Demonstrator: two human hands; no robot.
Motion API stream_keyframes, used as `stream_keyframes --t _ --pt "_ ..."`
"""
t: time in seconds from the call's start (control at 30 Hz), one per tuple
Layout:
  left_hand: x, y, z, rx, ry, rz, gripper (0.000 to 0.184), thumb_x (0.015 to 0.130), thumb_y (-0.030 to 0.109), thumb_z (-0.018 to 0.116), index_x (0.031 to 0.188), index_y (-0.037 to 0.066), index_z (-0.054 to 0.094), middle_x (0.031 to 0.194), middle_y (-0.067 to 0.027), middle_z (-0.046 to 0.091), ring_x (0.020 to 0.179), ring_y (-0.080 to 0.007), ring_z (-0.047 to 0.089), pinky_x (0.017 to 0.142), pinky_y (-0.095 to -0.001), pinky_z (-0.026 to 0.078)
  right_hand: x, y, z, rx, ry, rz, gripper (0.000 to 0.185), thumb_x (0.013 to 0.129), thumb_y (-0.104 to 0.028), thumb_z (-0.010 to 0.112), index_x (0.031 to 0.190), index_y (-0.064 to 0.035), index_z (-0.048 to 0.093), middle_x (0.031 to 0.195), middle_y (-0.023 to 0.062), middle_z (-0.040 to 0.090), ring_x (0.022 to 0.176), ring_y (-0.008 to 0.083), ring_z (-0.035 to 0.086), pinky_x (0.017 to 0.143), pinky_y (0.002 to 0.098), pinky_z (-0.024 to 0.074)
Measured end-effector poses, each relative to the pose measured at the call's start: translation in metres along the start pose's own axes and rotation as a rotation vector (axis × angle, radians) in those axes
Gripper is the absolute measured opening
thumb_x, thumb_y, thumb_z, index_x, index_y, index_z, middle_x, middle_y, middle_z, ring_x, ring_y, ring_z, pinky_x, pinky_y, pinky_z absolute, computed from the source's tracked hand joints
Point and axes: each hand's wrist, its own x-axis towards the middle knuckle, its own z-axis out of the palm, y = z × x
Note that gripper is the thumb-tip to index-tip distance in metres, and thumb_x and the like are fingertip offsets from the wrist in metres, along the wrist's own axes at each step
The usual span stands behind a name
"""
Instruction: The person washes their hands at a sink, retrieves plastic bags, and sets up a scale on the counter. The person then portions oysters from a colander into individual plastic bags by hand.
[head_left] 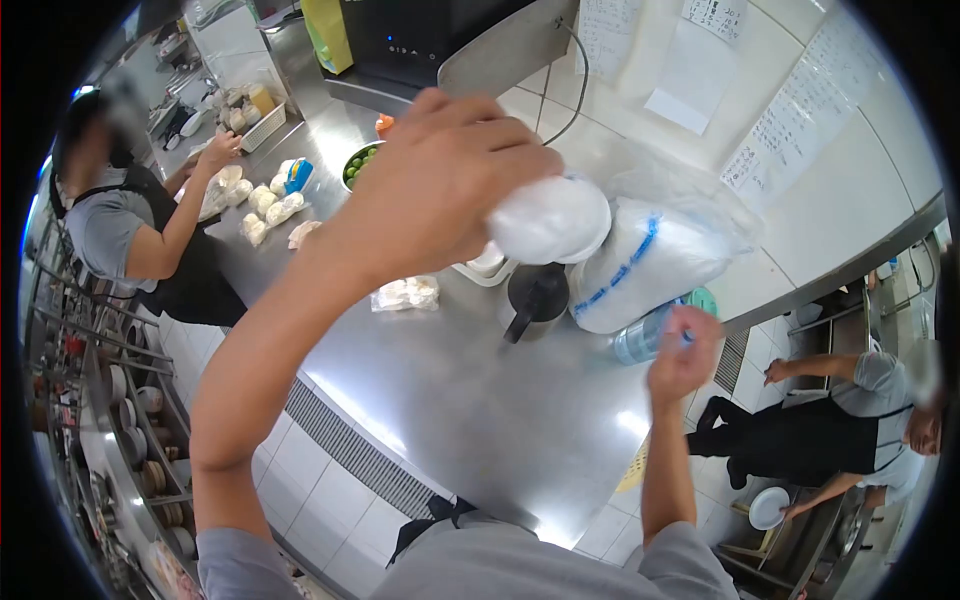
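Note:
My left hand reaches across the upper middle, fingers curled over a white, round, smooth-looking object. Its exact kind is unclear. Below it a dark-lidded steel jug stands on the table. Beside the jug leans a large clear plastic bag with a blue printed line, filled with something white. My right hand is slightly blurred, fingers bent together, in front of a clear bluish bottle. Whatever it pinches, if anything, cannot be made out. A green lid shows behind that hand.
Wrapped white packets and a bowl of green limes sit on the steel table. A co-worker handles things at the left end. Another person holds a white plate at right. A black appliance stands behind.

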Motion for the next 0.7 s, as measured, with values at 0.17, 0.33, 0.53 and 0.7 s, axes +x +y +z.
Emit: stream_keyframes --t 0.17,0.33,0.53,0.7 --pt "-0.036 0.022 -0.083 -0.034 -0.028 -0.082 0.04 0.058 0.007 0.079 0.097 0.009 0.07 0.099 -0.005 0.071 0.092 -0.0275 0.064 0.084 -0.0391 0.046 -0.027 -0.086 0.066 1.302 -0.091 1.403 0.068 0.099 -0.057 0.048 0.145 -0.0085 0.037 0.128 0.0165 0.057 0.106 0.0293 0.063 0.085 0.0427 0.0523" --pt "-0.078 0.033 -0.102 -0.163 -0.159 -0.187 0.045 0.057 0.011 0.085 0.1 0.006 0.071 0.091 -0.0062 0.07 0.089 -0.0285 0.064 0.085 -0.0376 0.047 -0.035 -0.111 0.114 1.635 -0.191 1.615 0.07 0.097 -0.063 0.046 0.146 -0.0133 0.037 0.13 0.0121 0.058 0.106 0.0255 0.063 0.078 0.0412 0.055" --pt "-0.121 0.042 -0.087 -0.285 -0.047 -0.476 0.097 0.054 0.011 0.088 0.142 0.016 0.049 0.134 -0.0132 0.055 0.119 -0.0351 0.055 0.093 -0.0451 0.045 -0.111 -0.127 0.162 1.615 -0.299 1.828 0.044 0.105 -0.045 0.037 0.133 -0.0144 0.052 0.121 0.0046 0.062 0.102 0.0224 0.064 0.069 0.0353 0.0557" --pt "-0.203 0.033 -0.038 -0.872 0.49 -0.664 0.161 0.039 0.043 0.101 0.158 0.009 -0.002 0.161 -0.0194 0.014 0.145 -0.0399 0.029 0.116 -0.0556 0.027 -0.142 -0.146 0.179 1.76 -0.159 1.774 0.045 0.105 -0.043 0.038 0.132 -0.0101 0.052 0.12 0.0054 0.063 0.106 0.0232 0.063 0.079 0.0355 0.0559"
